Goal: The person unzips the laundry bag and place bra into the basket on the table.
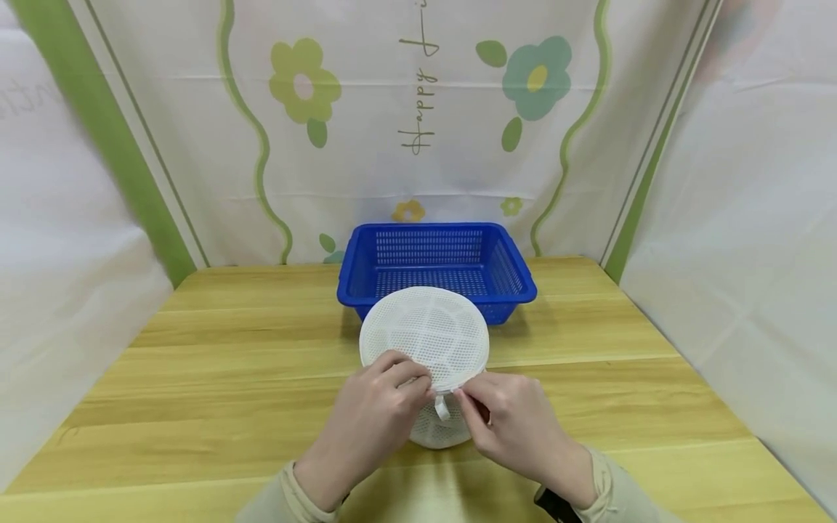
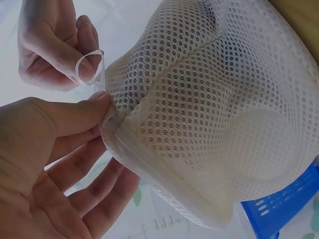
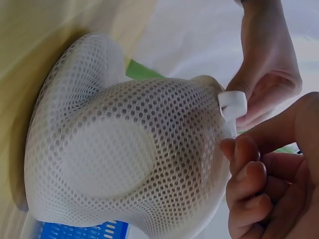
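Observation:
A white mesh laundry bag (image 1: 425, 330) stands in front of me, its round lid tilted up and its body bulging beneath. My left hand (image 1: 375, 407) pinches the near rim between thumb and fingers. Just right of it, my right hand (image 1: 516, 421) pinches the same rim. Between the two hands a small white fabric loop (image 1: 442, 408) hangs from the edge. In the left wrist view, a zipper-like band (image 2: 154, 174) runs along the rim. The right wrist view shows a pale round patch (image 3: 109, 157) on the mesh. What lies under my right fingertips is partly hidden.
Behind the bag sits a blue plastic basket (image 1: 510, 298) with slotted walls, partly covered by the lid. Both stand on a wood-grain table (image 1: 229, 378). A flowered curtain (image 1: 366, 145) hangs along the back, with white cloth at both sides.

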{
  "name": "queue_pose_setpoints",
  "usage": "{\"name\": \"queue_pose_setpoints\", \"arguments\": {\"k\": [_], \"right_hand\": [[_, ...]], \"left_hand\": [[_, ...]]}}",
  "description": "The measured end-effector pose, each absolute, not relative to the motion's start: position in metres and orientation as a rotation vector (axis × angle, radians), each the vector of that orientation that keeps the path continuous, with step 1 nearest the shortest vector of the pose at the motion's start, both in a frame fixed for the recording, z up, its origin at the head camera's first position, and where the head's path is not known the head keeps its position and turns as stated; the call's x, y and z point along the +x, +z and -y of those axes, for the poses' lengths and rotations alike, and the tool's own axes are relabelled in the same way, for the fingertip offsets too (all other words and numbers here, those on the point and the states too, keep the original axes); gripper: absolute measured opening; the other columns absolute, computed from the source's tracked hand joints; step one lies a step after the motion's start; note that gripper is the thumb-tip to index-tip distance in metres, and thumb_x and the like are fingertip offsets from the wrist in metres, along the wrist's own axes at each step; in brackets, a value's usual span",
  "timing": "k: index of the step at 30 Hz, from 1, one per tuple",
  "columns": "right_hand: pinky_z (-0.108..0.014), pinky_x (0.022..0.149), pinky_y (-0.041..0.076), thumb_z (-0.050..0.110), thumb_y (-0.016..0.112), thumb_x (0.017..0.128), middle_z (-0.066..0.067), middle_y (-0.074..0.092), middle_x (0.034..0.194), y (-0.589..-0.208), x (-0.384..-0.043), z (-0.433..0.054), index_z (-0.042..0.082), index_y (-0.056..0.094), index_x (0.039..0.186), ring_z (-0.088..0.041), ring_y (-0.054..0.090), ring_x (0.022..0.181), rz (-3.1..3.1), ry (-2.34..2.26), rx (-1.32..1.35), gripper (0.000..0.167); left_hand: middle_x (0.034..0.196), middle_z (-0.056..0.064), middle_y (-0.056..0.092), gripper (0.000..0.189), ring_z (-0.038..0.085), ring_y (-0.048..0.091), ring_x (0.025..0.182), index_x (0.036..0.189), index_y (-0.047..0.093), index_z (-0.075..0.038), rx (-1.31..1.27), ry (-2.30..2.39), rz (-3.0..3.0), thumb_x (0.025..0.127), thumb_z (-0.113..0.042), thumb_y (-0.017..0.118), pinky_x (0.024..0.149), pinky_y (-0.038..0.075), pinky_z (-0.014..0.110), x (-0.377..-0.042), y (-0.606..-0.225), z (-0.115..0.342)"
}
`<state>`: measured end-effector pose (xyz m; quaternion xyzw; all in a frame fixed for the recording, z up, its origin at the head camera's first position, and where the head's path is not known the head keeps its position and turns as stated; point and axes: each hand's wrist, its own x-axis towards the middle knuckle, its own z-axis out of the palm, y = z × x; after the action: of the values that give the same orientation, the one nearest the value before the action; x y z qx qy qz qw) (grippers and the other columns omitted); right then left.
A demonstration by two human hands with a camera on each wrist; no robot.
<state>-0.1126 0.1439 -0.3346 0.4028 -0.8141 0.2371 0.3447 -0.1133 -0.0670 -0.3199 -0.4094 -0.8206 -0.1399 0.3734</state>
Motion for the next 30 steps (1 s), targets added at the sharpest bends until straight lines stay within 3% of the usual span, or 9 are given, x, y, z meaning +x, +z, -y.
{"name": "queue_pose_setpoints", "arguments": {"k": [14, 22, 30], "right_hand": [[-0.009, 0.045, 0.031, 0.006, 0.069, 0.082, 0.017, 0.044, 0.064, -0.329, -0.104, -0.141, 0.02, 0.057, 0.071, 0.005, 0.036, 0.054, 2.176, 0.647, 1.003, 0.021], [-0.008, 0.048, 0.033, 0.005, 0.07, 0.083, 0.017, 0.046, 0.066, -0.331, -0.103, -0.137, 0.02, 0.058, 0.073, 0.005, 0.039, 0.056, 2.152, 0.71, 1.07, 0.022], [-0.008, 0.047, 0.033, 0.005, 0.07, 0.083, 0.016, 0.047, 0.066, -0.332, -0.103, -0.137, 0.019, 0.059, 0.073, 0.003, 0.04, 0.055, 2.135, 0.713, 1.069, 0.02]], "left_hand": [[0.095, 0.001, 0.069, 0.006, 0.02, 0.061, 0.095, 0.088, 0.074, -0.009, -0.934, -0.491, 2.116, 0.083, -0.012, 0.076, 0.081, 0.054, 0.031, -0.101, -0.328, 0.058], [0.093, -0.001, 0.07, 0.011, 0.018, 0.062, 0.092, 0.089, 0.074, -0.009, -0.959, -0.462, 2.06, 0.079, -0.008, 0.079, 0.082, 0.054, 0.028, -0.099, -0.331, 0.055], [0.093, -0.004, 0.07, 0.01, 0.016, 0.062, 0.09, 0.086, 0.072, -0.011, -0.979, -0.437, 2.016, 0.081, -0.002, 0.071, 0.078, 0.054, 0.028, -0.1, -0.332, 0.056]]}}
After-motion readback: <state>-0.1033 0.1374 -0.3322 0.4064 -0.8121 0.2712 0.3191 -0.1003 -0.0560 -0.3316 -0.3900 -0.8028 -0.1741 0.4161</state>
